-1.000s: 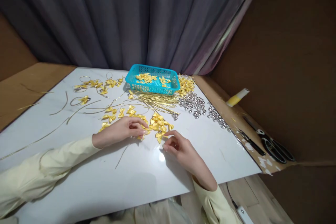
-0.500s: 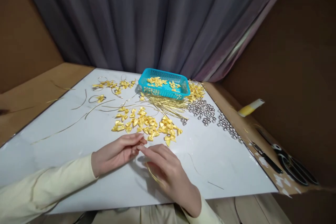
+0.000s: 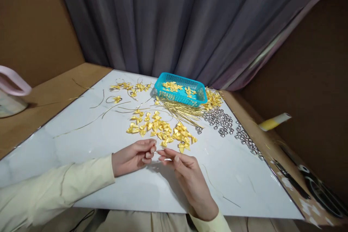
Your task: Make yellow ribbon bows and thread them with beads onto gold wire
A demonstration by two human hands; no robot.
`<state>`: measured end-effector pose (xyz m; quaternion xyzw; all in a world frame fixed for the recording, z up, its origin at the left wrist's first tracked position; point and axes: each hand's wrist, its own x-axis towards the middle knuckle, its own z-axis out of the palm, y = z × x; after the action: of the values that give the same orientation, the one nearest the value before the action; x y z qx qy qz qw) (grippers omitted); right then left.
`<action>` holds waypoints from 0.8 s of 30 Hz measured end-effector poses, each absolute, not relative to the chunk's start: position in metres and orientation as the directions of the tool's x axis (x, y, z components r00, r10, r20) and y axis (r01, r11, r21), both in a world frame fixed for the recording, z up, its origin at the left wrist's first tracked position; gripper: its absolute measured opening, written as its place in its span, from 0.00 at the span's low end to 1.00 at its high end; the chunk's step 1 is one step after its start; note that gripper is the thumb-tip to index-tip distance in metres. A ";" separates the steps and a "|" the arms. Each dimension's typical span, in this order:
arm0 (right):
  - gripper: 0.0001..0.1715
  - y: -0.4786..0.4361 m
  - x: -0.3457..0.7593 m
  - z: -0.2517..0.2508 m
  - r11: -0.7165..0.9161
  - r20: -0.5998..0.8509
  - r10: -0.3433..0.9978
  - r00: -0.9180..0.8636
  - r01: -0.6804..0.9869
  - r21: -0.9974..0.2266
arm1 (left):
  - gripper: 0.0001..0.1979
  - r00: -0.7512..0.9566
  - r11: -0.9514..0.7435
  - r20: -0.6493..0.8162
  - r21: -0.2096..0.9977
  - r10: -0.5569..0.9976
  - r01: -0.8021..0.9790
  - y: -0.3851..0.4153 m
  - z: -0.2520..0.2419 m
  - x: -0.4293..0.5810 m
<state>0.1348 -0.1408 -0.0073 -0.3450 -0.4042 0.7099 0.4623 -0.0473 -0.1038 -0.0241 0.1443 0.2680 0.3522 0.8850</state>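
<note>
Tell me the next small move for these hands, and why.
Probably ease the right hand slightly toward the left hand to steady the thin strand that seems to run between them: the hands are close together, just short of the yellow bows, and neither grip shows clearly.

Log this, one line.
left hand: pinched, contents unclear | right hand: adjacent, grip unclear | yellow bows: beyond hands | blue basket: farther back

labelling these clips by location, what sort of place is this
It looks like a small craft workstation, though whether at home or in a workshop I can't tell: loose yellow ribbon bows, a bundle of gold cords and many small silvery pieces lie sorted in groups.
</note>
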 end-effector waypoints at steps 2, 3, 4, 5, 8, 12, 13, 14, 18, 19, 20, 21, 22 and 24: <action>0.19 -0.140 0.134 -0.006 -0.339 -0.150 0.906 -0.396 -0.465 -0.818 | 0.10 0.598 0.702 -0.372 0.444 0.710 -0.557 -0.103 -0.027 -0.048; 0.20 -0.140 0.134 -0.005 -0.360 -0.153 0.899 -0.410 -0.496 -0.790 | 0.10 0.596 0.700 -0.371 0.444 0.712 -0.560 -0.103 -0.028 -0.048; 0.19 -0.139 0.134 -0.004 -0.378 -0.159 0.895 -0.417 -0.519 -0.767 | 0.10 0.597 0.700 -0.369 0.444 0.712 -0.560 -0.102 -0.029 -0.048; 0.18 -0.138 0.134 -0.004 -0.395 -0.172 0.892 -0.418 -0.537 -0.745 | 0.11 0.601 0.701 -0.366 0.444 0.711 -0.559 -0.102 -0.029 -0.048; 0.17 -0.136 0.135 -0.006 -0.465 -0.243 0.873 -0.424 -0.566 -0.681 | 0.12 0.618 0.706 -0.351 0.448 0.703 -0.549 -0.103 -0.029 -0.048; 0.17 -0.135 0.136 -0.012 -0.527 -0.302 0.841 -0.449 -0.551 -0.647 | 0.13 0.663 0.708 -0.301 0.487 0.685 -0.511 -0.105 -0.024 -0.046; 0.17 -0.135 0.136 -0.013 -0.537 -0.309 0.833 -0.458 -0.537 -0.651 | 0.13 0.684 0.712 -0.288 0.508 0.670 -0.484 -0.105 -0.023 -0.046; 0.17 -0.135 0.136 -0.014 -0.546 -0.316 0.826 -0.466 -0.523 -0.655 | 0.14 0.705 0.716 -0.278 0.531 0.652 -0.453 -0.106 -0.023 -0.046; 0.17 -0.135 0.137 -0.020 -0.561 -0.345 0.815 -0.466 -0.485 -0.671 | 0.14 0.756 0.723 -0.264 0.585 0.599 -0.369 -0.107 -0.025 -0.047; 0.17 -0.135 0.138 -0.021 -0.565 -0.350 0.812 -0.467 -0.477 -0.674 | 0.14 0.766 0.723 -0.262 0.595 0.587 -0.351 -0.107 -0.025 -0.047; 0.18 -0.135 0.138 -0.021 -0.568 -0.353 0.809 -0.471 -0.469 -0.676 | 0.14 0.775 0.723 -0.263 0.606 0.575 -0.331 -0.107 -0.026 -0.048; 0.19 -0.136 0.138 -0.021 -0.570 -0.354 0.806 -0.474 -0.463 -0.678 | 0.14 0.784 0.723 -0.265 0.617 0.562 -0.310 -0.107 -0.026 -0.048; 0.20 -0.136 0.138 -0.020 -0.571 -0.353 0.804 -0.478 -0.460 -0.679 | 0.14 0.791 0.722 -0.265 0.628 0.551 -0.292 -0.107 -0.026 -0.049; 0.20 -0.136 0.138 -0.016 -0.560 -0.335 0.812 -0.478 -0.472 -0.681 | 0.15 0.798 0.717 -0.257 0.636 0.545 -0.285 -0.107 -0.025 -0.049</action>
<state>0.1378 -0.1359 -0.0161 -0.3282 -0.2587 0.8198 0.3915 -0.0490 -0.1069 -0.0250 0.2973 0.2186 0.2303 0.9004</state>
